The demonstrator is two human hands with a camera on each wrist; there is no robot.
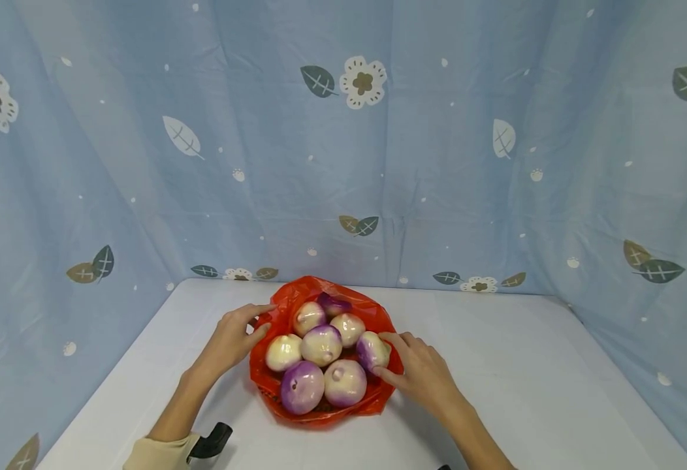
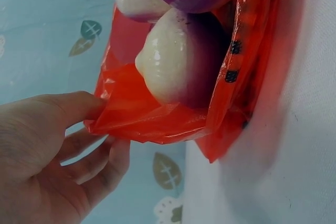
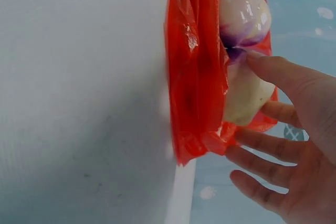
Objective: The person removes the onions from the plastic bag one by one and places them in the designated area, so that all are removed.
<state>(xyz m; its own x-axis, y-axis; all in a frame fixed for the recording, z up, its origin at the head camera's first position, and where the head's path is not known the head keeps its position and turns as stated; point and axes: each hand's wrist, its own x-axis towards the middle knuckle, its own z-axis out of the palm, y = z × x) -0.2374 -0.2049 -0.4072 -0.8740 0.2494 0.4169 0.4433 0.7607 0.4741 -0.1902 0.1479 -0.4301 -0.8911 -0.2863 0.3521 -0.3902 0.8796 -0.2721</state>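
A red plastic bag (image 1: 296, 287) lies spread in a bowl shape around several shiny purple-and-white onions (image 1: 322, 344). At its left side my left hand (image 1: 234, 333) pinches the bag's rim between thumb and fingers; the left wrist view shows the red film (image 2: 136, 114) pulled outward beside an onion (image 2: 176, 59). On the right, my right hand (image 1: 420, 372) has thumb and index finger on either side of the rightmost onion (image 1: 373, 351). In the right wrist view the thumb touches that onion (image 3: 244, 90), while the other fingers spread near the bag's edge.
Under the bag is a white table (image 1: 496, 365). A blue curtain (image 1: 437, 163) printed with leaves and flowers hangs behind it and along both sides. A black strap piece (image 1: 211, 442) sits at the left wrist by a beige sleeve (image 1: 158, 454).
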